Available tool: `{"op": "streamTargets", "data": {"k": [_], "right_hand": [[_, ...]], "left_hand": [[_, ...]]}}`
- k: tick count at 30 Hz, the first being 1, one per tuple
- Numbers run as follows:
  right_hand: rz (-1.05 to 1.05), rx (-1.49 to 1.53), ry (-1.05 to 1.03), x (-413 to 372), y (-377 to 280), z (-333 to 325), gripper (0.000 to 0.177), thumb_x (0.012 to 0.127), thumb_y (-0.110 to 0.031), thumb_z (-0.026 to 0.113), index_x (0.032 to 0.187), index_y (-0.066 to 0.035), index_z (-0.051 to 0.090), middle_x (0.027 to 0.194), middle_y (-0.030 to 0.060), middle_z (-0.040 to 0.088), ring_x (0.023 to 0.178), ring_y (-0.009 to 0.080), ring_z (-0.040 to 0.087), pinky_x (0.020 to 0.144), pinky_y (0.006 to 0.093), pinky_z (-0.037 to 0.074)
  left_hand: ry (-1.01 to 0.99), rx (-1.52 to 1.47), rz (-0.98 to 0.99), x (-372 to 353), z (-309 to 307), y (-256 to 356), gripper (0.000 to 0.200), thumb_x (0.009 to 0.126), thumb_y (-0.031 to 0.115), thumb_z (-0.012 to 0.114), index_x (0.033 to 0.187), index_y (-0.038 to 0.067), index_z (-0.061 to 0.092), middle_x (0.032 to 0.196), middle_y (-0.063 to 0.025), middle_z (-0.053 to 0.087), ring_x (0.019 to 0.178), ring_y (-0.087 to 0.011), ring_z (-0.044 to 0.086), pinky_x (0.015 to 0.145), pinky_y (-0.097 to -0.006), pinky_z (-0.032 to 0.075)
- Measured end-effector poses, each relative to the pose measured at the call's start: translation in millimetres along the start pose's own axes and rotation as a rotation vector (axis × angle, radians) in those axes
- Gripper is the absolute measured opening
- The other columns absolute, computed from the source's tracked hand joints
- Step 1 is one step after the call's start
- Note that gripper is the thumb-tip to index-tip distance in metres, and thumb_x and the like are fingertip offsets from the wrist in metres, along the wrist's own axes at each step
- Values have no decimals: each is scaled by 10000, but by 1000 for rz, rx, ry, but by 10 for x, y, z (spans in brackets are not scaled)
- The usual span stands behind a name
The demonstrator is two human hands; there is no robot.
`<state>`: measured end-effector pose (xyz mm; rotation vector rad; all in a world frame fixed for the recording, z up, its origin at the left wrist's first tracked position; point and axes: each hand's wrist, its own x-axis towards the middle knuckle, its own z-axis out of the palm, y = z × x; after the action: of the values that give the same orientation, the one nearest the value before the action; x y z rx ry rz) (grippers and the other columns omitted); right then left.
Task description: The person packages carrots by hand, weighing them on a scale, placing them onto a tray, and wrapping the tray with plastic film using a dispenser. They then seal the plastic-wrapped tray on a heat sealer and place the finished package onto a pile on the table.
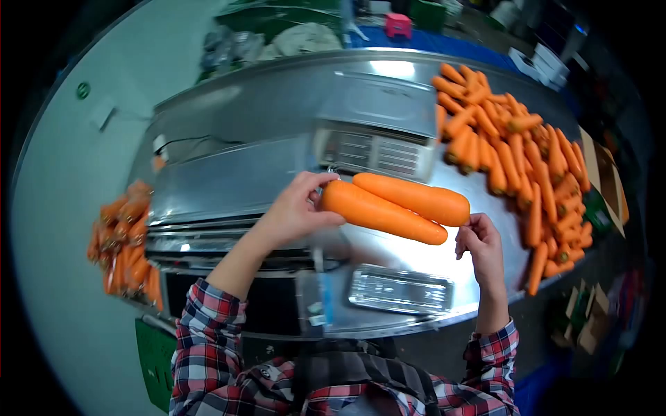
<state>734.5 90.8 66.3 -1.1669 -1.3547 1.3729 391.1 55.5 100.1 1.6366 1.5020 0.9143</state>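
In the head view, two smooth, tapering carrots (383, 213) hang over the bench (513, 253), the left hand (302, 204) grasping their left ends; I cannot tell whether the right hand's (483, 239) grip closes on the other end or only touches it. Shiny steel stretches from them to the carrot pile (517, 152), which reaches the bench's right edge. A clear, ribbed, rectangular plastic tray (401, 289) lies near the front edge.
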Motion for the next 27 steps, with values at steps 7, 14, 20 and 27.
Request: {"op": "streamTargets", "data": {"k": [7, 14, 20, 27], "right_hand": [[-228, -321, -178, 665, 50, 2703, 176, 848, -112, 539, 975, 9, 559, 734, 88, 600, 602, 160, 580, 517, 273, 470], [-374, -720, -204, 640, 190, 3769, 175, 816, -137, 601, 874, 27, 588, 780, 178, 626, 769, 325, 603, 700, 366, 482], [-750, -1227, 95, -47, 170, 3205, 159, 770, -140, 649, 691, -22, 577, 758, 132, 550, 770, 319, 518, 679, 422, 423], [-635, -1210, -18, -252, 182, 3528, 217, 766, -205, 660, 660, -20, 622, 691, 132, 566, 753, 319, 531, 734, 444, 405]], "left_hand": [[233, 32, -150, -922, -2127, -1305, 640, 663, 240, 796, 1222, 48, 551, 1026, -38, 522, 801, -107, 477, 753, -230, 451], [318, 60, -93, -1532, -2766, -2167, 594, 719, 242, 766, 1216, 19, 530, 975, -83, 543, 864, -193, 533, 781, -300, 443], [573, 818, -3, -2313, -2823, -2322, 184, 760, 206, 694, 755, 37, 621, 811, -91, 521, 814, -292, 495, 727, -414, 408], [589, 842, -30, -2385, -2628, -2185, 248, 722, 352, 688, 728, 105, 710, 812, -77, 515, 878, -283, 469, 771, -419, 368]]}}
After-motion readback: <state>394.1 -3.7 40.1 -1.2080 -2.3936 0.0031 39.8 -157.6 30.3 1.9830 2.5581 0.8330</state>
